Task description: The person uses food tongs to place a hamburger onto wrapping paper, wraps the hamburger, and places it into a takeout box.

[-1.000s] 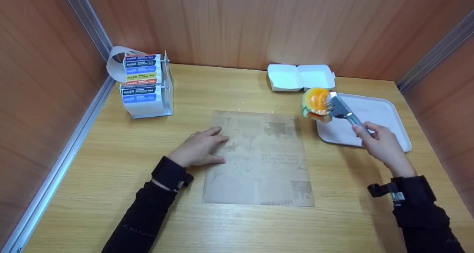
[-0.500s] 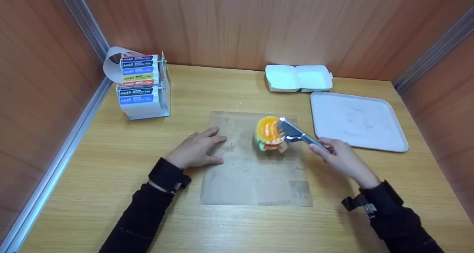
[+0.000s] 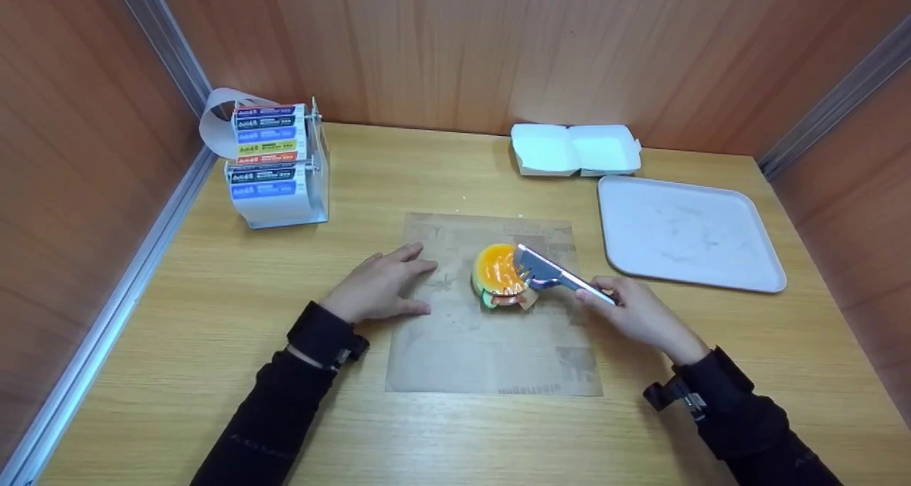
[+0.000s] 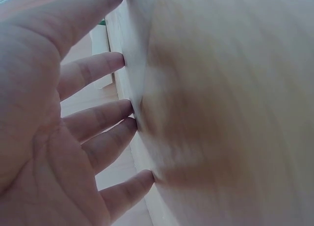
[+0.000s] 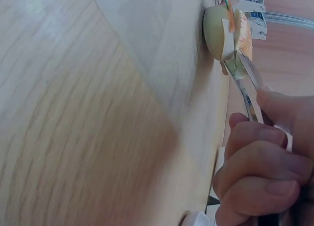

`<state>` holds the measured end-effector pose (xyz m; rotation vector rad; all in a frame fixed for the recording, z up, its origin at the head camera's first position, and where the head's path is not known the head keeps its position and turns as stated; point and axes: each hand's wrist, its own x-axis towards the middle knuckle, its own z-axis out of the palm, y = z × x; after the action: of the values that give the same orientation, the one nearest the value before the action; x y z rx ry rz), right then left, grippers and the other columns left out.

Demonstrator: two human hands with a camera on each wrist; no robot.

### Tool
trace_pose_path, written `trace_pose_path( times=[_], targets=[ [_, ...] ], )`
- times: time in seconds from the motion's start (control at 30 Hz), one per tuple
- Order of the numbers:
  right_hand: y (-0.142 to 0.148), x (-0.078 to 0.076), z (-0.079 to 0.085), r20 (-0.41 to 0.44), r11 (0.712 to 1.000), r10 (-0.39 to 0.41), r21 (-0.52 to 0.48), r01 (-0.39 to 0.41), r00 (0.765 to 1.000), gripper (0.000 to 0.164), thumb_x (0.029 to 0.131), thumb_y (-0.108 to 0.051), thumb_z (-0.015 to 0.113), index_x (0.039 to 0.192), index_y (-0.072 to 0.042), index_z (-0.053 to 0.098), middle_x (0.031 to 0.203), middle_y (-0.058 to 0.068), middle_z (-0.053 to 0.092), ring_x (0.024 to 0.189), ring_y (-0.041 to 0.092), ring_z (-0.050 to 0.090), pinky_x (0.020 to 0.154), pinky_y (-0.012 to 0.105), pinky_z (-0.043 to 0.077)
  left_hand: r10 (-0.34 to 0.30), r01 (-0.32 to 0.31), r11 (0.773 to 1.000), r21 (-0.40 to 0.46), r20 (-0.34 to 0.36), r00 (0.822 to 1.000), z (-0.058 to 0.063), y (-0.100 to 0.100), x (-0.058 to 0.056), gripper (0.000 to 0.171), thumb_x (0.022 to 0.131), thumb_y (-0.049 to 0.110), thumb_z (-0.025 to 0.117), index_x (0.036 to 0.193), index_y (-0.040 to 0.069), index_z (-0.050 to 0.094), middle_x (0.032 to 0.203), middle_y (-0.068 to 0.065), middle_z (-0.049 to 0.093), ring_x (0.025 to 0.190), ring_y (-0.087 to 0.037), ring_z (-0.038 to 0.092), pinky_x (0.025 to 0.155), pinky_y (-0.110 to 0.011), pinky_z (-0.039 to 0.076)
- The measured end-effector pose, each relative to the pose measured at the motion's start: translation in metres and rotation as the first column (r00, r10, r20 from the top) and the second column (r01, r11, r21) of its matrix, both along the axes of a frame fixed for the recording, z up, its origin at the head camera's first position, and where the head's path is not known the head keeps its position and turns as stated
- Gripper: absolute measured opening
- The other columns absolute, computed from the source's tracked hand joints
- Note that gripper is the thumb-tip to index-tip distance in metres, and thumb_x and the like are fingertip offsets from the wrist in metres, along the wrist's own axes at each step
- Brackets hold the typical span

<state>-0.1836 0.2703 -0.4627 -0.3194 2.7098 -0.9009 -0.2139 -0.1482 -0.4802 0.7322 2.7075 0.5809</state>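
Observation:
A toy-like burger (image 3: 499, 267) with a glossy orange bun, green leaf and reddish filling is at the middle of a brown printed sheet of wrapping paper (image 3: 484, 361). Metal tongs (image 3: 569, 280) clasp the burger's right side, their forked blade over the bun. My right hand (image 3: 637, 309) grips the tongs' handle, fingers curled round it in the right wrist view. At the paper's left edge my left hand (image 3: 377, 283) is spread, its fingertips (image 4: 147, 177) pressing down there; the left wrist view shows the fingers apart with nothing held.
A pale rectangular tray (image 3: 694, 237) lies to the right. Behind it stands an opened white takeaway box (image 3: 576, 150). A label-roll dispenser (image 3: 274, 162) stands at the back left. Wooden panels (image 3: 455, 52) wall the table at the back and sides.
My right hand has carried the burger in the tongs from beside the tray leftward and toward me, down to the middle of the paper. The left hand has stayed in place.

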Motion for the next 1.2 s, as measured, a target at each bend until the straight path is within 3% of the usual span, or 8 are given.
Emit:
trace_pose_path(
  times=[0.3,0.5,0.73,0.97,1.07,1.2],
  targets=[
    [0.002,0.001,0.001,0.026,1.000,-0.005,0.007,0.005,1.000,0.036,0.108,-0.043,0.065,0.096,-0.009,0.069,0.071,-0.005,0.042,0.061,0.011,0.040,0.055,0.024,0.031,0.006,-0.006,1.000,0.004,0.028,1.000,0.000,0.001,0.002,0.076,0.094,0.045,0.083,0.158,0.017,0.054,0.176,-0.020,0.028,0.164,-0.037,0.029,0.129,-0.072,0.022],
    [0.004,0.003,0.007,0.048,1.000,-0.009,0.006,0.009,0.999,0.040,0.107,-0.048,0.064,0.102,-0.008,0.070,0.072,-0.005,0.040,0.062,0.011,0.039,0.055,0.024,0.030,-0.003,0.003,1.000,0.002,-0.009,1.000,0.000,0.001,0.002,0.075,0.093,0.043,0.084,0.156,0.014,0.056,0.174,-0.022,0.033,0.161,-0.040,0.035,0.126,-0.074,0.027],
    [0.011,0.002,0.011,0.129,1.000,-0.023,-0.009,0.024,0.991,0.047,0.107,-0.052,0.061,0.103,-0.006,0.067,0.073,-0.004,0.038,0.063,0.013,0.039,0.056,0.025,0.030,-0.002,0.002,1.000,-0.004,-0.008,1.000,-0.002,0.001,0.001,0.075,0.093,0.042,0.085,0.157,0.015,0.056,0.174,-0.022,0.032,0.162,-0.040,0.034,0.127,-0.073,0.025],
    [0.021,0.001,0.026,0.206,0.997,-0.033,-0.065,0.047,0.978,0.054,0.108,-0.056,0.056,0.112,-0.003,0.064,0.071,-0.003,0.042,0.057,0.012,0.039,0.051,0.025,0.030,-0.001,0.001,1.000,-0.003,-0.001,1.000,-0.001,0.001,0.000,0.076,0.093,0.043,0.084,0.157,0.015,0.055,0.174,-0.022,0.031,0.162,-0.039,0.032,0.128,-0.073,0.024],
    [0.028,0.000,0.034,0.180,0.995,-0.066,-0.060,0.078,0.982,0.055,0.108,-0.058,0.055,0.117,-0.004,0.063,0.069,-0.003,0.046,0.054,0.012,0.040,0.049,0.025,0.032,0.000,0.000,1.000,-0.005,0.002,1.000,-0.001,0.002,0.000,0.076,0.093,0.044,0.084,0.157,0.015,0.055,0.175,-0.022,0.030,0.162,-0.039,0.032,0.128,-0.073,0.024],
    [0.037,-0.003,0.040,0.013,0.992,-0.124,-0.016,0.124,0.992,0.051,0.109,-0.054,0.056,0.124,-0.005,0.064,0.073,-0.002,0.052,0.059,0.012,0.045,0.053,0.026,0.036,0.004,-0.004,1.000,-0.003,0.002,1.000,0.000,0.001,0.000,0.076,0.093,0.043,0.084,0.157,0.015,0.055,0.175,-0.022,0.030,0.162,-0.040,0.033,0.128,-0.073,0.024]
  ],
)
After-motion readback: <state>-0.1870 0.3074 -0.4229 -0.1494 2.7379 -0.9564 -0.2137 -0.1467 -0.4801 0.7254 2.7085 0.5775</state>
